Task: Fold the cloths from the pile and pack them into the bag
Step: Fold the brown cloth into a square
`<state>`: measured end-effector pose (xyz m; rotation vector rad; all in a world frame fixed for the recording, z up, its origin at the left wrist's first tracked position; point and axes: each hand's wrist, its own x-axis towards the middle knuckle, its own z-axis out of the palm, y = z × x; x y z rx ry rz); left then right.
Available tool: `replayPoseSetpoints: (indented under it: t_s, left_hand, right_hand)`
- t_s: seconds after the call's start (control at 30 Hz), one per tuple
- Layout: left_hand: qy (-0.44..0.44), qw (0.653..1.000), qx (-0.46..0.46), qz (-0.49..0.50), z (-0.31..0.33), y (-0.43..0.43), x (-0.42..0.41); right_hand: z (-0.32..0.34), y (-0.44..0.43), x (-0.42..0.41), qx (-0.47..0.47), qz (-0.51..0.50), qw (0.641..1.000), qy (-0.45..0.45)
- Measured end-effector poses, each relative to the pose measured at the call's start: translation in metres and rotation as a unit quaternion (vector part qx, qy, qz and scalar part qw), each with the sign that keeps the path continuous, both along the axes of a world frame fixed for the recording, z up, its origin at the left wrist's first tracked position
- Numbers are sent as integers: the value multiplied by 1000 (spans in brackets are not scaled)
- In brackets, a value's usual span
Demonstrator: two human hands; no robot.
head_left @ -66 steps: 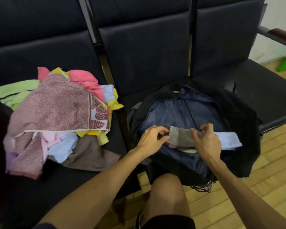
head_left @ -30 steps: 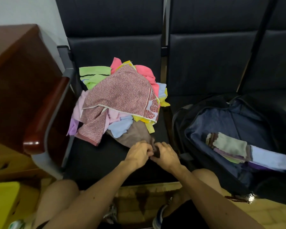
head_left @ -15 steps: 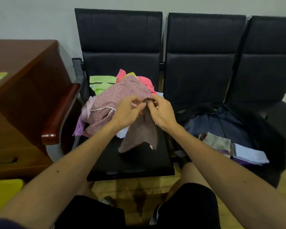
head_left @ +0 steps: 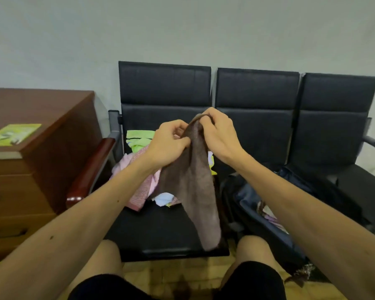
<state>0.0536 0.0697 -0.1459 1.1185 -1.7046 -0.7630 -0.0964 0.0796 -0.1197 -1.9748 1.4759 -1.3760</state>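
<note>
- We hold the brown cloth (head_left: pixel 193 187) up in the air in front of the left-hand seat (head_left: pixel 160 230) of the chair row, its bunched top between both hands and its length hanging free down to near the seat's front edge.
- The grip: our left hand (head_left: pixel 169 146) pinches the cloth's top edge with curled fingers, and our right hand (head_left: pixel 219 137) pinches the same bunched top just beside it, so the two hands nearly touch.
- The pile (head_left: pixel 139 169) of coloured cloths sits toward the back of that seat, partly hidden behind our hands and the hanging cloth.
- The bag (head_left: pixel 247 202) lies open on the next seat to the right, with folded cloths (head_left: pixel 268 215) just showing inside under our right forearm.
- Risk, as we judge it: with both hands gripping one bunched spot, the corners are not found yet, and a fold started now would come out crooked and bulky.
- The loose lower end could drag over the seat's front edge or catch on the pile, pulling other cloths off toward the floor.
- A light pinch on thick terry may slip as we spread our hands apart.
</note>
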Motion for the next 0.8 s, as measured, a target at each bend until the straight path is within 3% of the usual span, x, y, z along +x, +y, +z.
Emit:
replayPoseSetpoints:
  t_s: [0.13, 0.3, 0.4, 0.57, 0.67, 0.8]
  left_hand:
    - [-124, 992, -12, -10, -5, -2, 21]
    - [-188, 981, 40, -29, -11, -9, 61]
    - [-165, 983, 78, -33, -8, -12, 82]
    - [-5, 989, 145, -19, -6, -8, 93]
    - [10, 985, 170, -33, -21, 1, 94]
    - [-165, 957, 200, -130, -57, 8, 102]
  right_hand:
    - [13, 4, -10, 23, 5, 997, -72]
    - [25, 6, -30, 30, -14, 992, -121]
    - [22, 4, -45, 26, -25, 993, -110]
    - [5, -1, -69, 13, -52, 991, -119]
    - [-13, 1, -74, 20, -52, 990, -129]
    - [-39, 6, -73, 25, -46, 988, -148]
